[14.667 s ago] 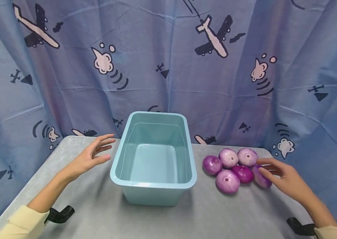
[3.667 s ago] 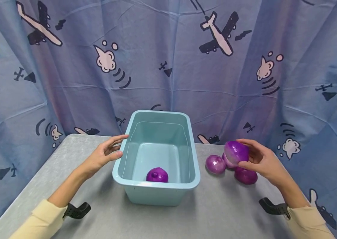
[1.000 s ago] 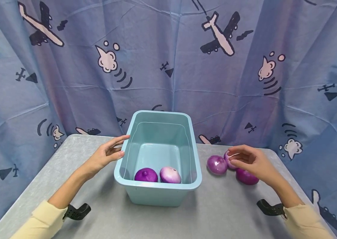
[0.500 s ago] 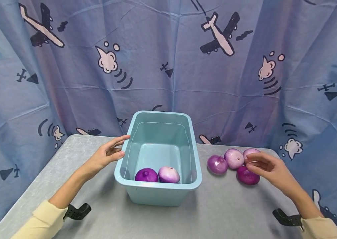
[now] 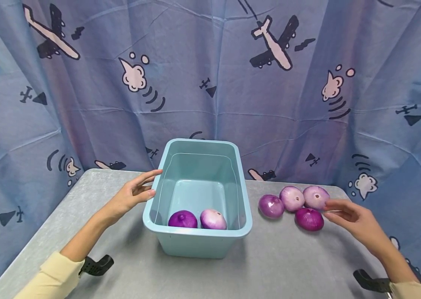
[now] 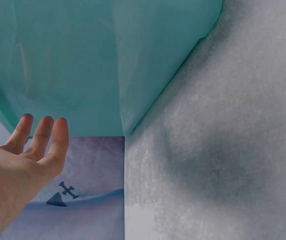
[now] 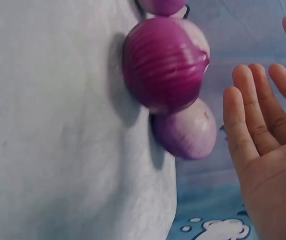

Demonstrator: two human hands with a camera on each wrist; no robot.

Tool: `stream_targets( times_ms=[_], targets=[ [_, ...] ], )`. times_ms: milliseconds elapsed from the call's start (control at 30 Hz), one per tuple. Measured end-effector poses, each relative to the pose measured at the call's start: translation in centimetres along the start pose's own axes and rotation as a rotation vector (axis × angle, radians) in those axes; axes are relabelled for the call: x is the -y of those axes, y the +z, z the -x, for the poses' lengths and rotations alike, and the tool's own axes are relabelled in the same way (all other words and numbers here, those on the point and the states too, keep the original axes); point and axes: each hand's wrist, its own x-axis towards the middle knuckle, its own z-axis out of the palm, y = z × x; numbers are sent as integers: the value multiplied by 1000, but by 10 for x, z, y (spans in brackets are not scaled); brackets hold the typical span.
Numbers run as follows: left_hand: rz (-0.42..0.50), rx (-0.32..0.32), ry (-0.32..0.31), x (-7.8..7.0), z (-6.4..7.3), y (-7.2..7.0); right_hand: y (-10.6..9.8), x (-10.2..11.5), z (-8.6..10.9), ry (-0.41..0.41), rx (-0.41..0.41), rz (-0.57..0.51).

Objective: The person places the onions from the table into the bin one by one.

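My left hand point(image 5: 126, 198) reaches to the left rim of a light blue plastic tub point(image 5: 197, 249), fingers loosely extended right at its edge. The left wrist view shows the fingers point(image 6: 42, 132) beside the tub's outer wall. Inside the tub lie a deep purple onion point(image 5: 182, 219) and a paler red onion point(image 5: 213, 219). My right hand point(image 5: 356, 220) hovers at the right side of a cluster of onions, fingers spread with nothing between them. Nearest to it are a dark red onion point(image 5: 309, 219) and a pale one point(image 5: 315, 197); the right wrist view shows the palm point(image 7: 278, 175) apart from them.
Two further onions, a glossy purple one point(image 5: 271, 206) and a pale one point(image 5: 292, 198), sit on the left of the cluster. Everything stands on a grey table point(image 5: 270, 265). A blue curtain point(image 5: 180, 54) printed with planes hangs behind its far edge.
The tub held nothing in the oldest frame; two onions have gone into it from the cluster. Over the last second my right hand has moved right, off the onions. My left hand stays at the rim.
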Motion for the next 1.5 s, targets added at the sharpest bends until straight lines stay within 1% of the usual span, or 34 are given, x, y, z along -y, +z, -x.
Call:
stream_targets(
  times_ms=[133, 267, 567, 700, 867, 1200, 1267, 1400, 1500],
  targets=[
    [0, 3, 0, 0, 0, 0, -2, -9, 4, 41, -8, 24],
    [2, 2, -1, -1, 0, 0, 0, -15, 5, 83, 4, 38],
    [6, 1, -11, 0, 2, -1, 14, -22, 8, 205, 59, 49],
    [1, 1, -7, 1, 2, -2, 21, -22, 10, 252, 64, 68],
    [3, 7, 9, 3, 2, -2, 29, -20, 10, 282, 49, 72],
    [0, 6, 6, 2, 1, -1, 39, -19, 8, 268, 23, 63],
    [3, 9, 7, 2, 1, -1, 41, -20, 6, 246, 6, 70],
    [12, 13, 10, 2, 0, -1, 45, -24, 3, 175, -52, 86],
    [17, 16, 10, 1, 0, -1, 48, -27, 1, 146, -76, 90]
  ],
)
